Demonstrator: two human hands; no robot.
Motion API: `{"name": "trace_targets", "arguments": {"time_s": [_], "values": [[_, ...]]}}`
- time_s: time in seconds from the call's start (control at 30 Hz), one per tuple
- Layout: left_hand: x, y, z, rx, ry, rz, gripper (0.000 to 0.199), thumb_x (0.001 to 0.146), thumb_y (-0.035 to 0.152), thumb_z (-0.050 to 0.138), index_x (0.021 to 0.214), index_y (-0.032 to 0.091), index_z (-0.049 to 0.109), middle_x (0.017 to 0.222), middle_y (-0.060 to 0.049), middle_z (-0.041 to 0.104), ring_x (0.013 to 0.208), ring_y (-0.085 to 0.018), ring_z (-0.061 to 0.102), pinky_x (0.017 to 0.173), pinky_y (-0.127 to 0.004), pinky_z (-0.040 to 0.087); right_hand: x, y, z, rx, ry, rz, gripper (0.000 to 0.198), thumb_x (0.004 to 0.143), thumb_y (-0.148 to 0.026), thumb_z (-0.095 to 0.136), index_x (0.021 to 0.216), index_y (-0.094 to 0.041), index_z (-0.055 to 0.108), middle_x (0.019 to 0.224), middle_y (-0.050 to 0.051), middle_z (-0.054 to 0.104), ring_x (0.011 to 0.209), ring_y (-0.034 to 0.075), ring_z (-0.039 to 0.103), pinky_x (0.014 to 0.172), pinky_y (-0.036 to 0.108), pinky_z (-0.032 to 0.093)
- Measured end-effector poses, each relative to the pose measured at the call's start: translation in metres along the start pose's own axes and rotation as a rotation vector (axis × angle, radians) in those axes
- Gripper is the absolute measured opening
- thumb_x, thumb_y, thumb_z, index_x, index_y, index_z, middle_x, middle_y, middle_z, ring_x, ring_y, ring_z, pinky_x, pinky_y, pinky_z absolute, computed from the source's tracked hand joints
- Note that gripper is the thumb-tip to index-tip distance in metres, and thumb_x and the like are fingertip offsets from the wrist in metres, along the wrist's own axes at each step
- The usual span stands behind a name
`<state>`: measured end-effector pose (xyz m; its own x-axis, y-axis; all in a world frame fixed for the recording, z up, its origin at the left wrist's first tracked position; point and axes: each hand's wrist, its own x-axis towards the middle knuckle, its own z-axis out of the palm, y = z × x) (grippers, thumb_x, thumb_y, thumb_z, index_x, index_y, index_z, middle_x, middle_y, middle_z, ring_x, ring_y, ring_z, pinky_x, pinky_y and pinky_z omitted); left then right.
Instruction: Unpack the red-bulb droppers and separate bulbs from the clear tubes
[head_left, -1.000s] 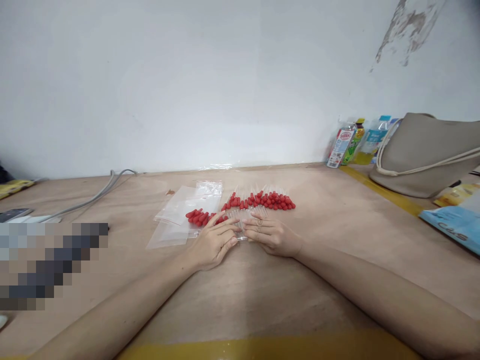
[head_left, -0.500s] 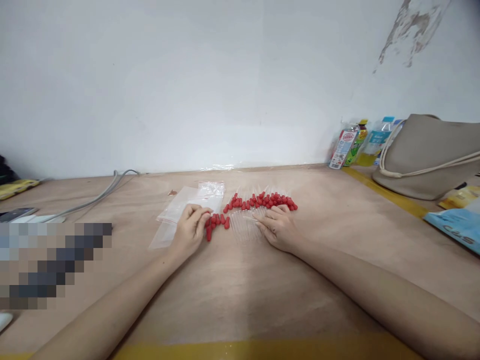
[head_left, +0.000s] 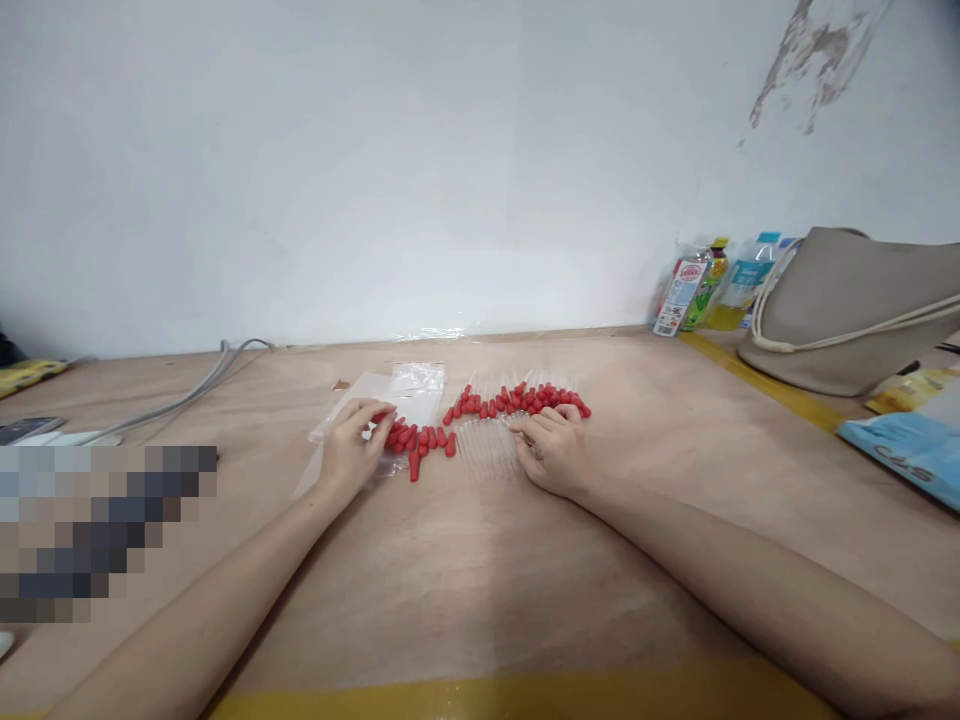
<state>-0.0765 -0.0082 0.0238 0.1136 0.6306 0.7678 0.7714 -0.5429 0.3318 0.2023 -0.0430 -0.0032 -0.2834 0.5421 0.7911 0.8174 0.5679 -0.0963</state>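
My left hand (head_left: pixel 351 445) is over the left end of a loose pile of red rubber dropper bulbs (head_left: pixel 424 440), thumb and forefinger pinched on a red bulb (head_left: pixel 382 416). A row of thin clear glass dropper tubes (head_left: pixel 484 452) lies to the right of the pile. At that row's right end is my right hand (head_left: pixel 556 450), its fingers closed on what looks like a glass tube, mostly hidden by them. Behind, several droppers (head_left: pixel 517 400) lie side by side, red bulbs towards me and clear tubes pointing at the wall.
Clear zip bags (head_left: pixel 416 380) lie behind and under my left hand. A grey cable (head_left: pixel 202 385) runs along the left. Drink bottles (head_left: pixel 742 285), a taupe bag (head_left: pixel 847 310) and a blue packet (head_left: pixel 900 455) stand or lie at the right. Yellow tape (head_left: pixel 480 700) marks the front edge.
My left hand has shifted left along the red bulbs, uncovering more of them. My right hand stays near the tubes, its fingertips slightly higher; the tube end seen protruding left no longer shows clearly.
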Motion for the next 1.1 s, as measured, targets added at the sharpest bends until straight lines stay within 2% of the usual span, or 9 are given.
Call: {"name": "trace_targets", "arguments": {"time_s": [0.1, 0.27, 0.47, 0.6, 0.7, 0.8, 0.93, 1.03, 1.1], "values": [[0.002, 0.004, 0.009, -0.005, -0.066, 0.067, 0.02, 0.083, 0.029, 0.046, 0.086, 0.02, 0.064, 0.09, -0.004, 0.062, 0.081, -0.015, 0.058, 0.072, -0.028, 0.048, 0.0, 0.0, 0.002, 0.004, -0.013, -0.02, 0.016, 0.078, -0.018, 0.047, 0.078, -0.018, 0.062, 0.071, 0.002, 0.066, 0.065, 0.014, 0.05, 0.077, 0.035, 0.027], [0.001, 0.0, 0.018, 0.134, -0.211, 0.119, 0.029, 0.085, 0.036, 0.042, 0.094, 0.017, 0.063, 0.097, -0.008, 0.063, 0.092, -0.022, 0.057, 0.082, -0.037, 0.046, 0.0, 0.0, 0.002, 0.001, -0.063, -0.009, 0.017, 0.081, -0.026, 0.048, 0.082, -0.019, 0.063, 0.075, 0.003, 0.066, 0.069, 0.015, 0.05, 0.079, 0.036, 0.026], [-0.001, 0.005, 0.011, 0.203, -0.253, 0.134, 0.034, 0.087, 0.036, 0.04, 0.108, 0.017, 0.058, 0.101, -0.007, 0.064, 0.098, -0.024, 0.054, 0.085, -0.041, 0.04, 0.001, -0.002, -0.005, 0.016, -0.162, -0.014, 0.031, 0.079, -0.046, 0.051, 0.089, -0.02, 0.064, 0.08, 0.004, 0.064, 0.077, 0.017, 0.049, 0.081, 0.038, 0.026], [0.004, 0.015, 0.006, 0.241, -0.209, 0.175, 0.03, 0.086, 0.035, 0.039, 0.103, 0.02, 0.06, 0.102, -0.006, 0.063, 0.099, -0.024, 0.052, 0.085, -0.041, 0.037, 0.002, -0.002, -0.007, 0.018, -0.197, -0.025, 0.042, 0.076, -0.056, 0.05, 0.091, -0.02, 0.064, 0.079, 0.005, 0.061, 0.077, 0.018, 0.049, 0.083, 0.039, 0.025], [0.015, 0.025, 0.009, 0.28, -0.256, 0.181, 0.027, 0.085, 0.034, 0.041, 0.093, 0.022, 0.063, 0.097, -0.006, 0.063, 0.095, -0.023, 0.053, 0.084, -0.041, 0.037, 0.001, -0.001, -0.007, 0.018, -0.2, -0.029, 0.044, 0.076, -0.057, 0.05, 0.092, -0.019, 0.064, 0.08, 0.005, 0.059, 0.078, 0.017, 0.048, 0.083, 0.039, 0.025], [0.03, 0.038, 0.02, 0.378, -0.417, 0.107, 0.026, 0.08, 0.035, 0.044, 0.08, 0.021, 0.066, 0.103, -0.008, 0.06, 0.101, -0.025, 0.05, 0.086, -0.042, 0.036, 0.001, -0.001, -0.007, 0.023, -0.201, -0.016, 0.044, 0.077, -0.057, 0.048, 0.093, -0.02, 0.064, 0.083, 0.005, 0.058, 0.079, 0.017, 0.048, 0.082, 0.038, 0.025], [0.053, 0.052, 0.039, 0.519, -0.634, -0.097, 0.033, 0.073, 0.042, 0.047, 0.08, 0.017, 0.068, 0.117, -0.013, 0.051, 0.115, -0.031, 0.038, 0.09, -0.043, 0.033, 0.001, -0.001, -0.008, 0.031, -0.202, 0.006, 0.043, 0.077, -0.056, 0.048, 0.093, -0.019, 0.064, 0.085, 0.006, 0.057, 0.081, 0.017, 0.049, 0.082, 0.038, 0.024], [0.065, 0.055, 0.051, 0.551, -0.759, -0.223, 0.037, 0.067, 0.043, 0.05, 0.081, 0.014, 0.068, 0.115, -0.017, 0.052, 0.113, -0.034, 0.039, 0.089, -0.044, 0.034, 0.002, -0.001, -0.008, 0.035, -0.188, 0.018, 0.042, 0.078, -0.056, 0.048, 0.091, -0.02, 0.064, 0.084, 0.006, 0.057, 0.081, 0.017, 0.049, 0.082, 0.037, 0.024], [0.069, 0.054, 0.057, 0.548, -0.791, -0.265, 0.035, 0.064, 0.04, 0.052, 0.077, 0.012, 0.068, 0.108, -0.019, 0.056, 0.108, -0.034, 0.044, 0.085, -0.042, 0.037, 0.002, -0.001, -0.007, 0.034, -0.183, 0.023, 0.041, 0.078, -0.056, 0.048, 0.09, -0.02, 0.064, 0.084, 0.005, 0.057, 0.081, 0.017, 0.049, 0.082, 0.037, 0.023]]}}
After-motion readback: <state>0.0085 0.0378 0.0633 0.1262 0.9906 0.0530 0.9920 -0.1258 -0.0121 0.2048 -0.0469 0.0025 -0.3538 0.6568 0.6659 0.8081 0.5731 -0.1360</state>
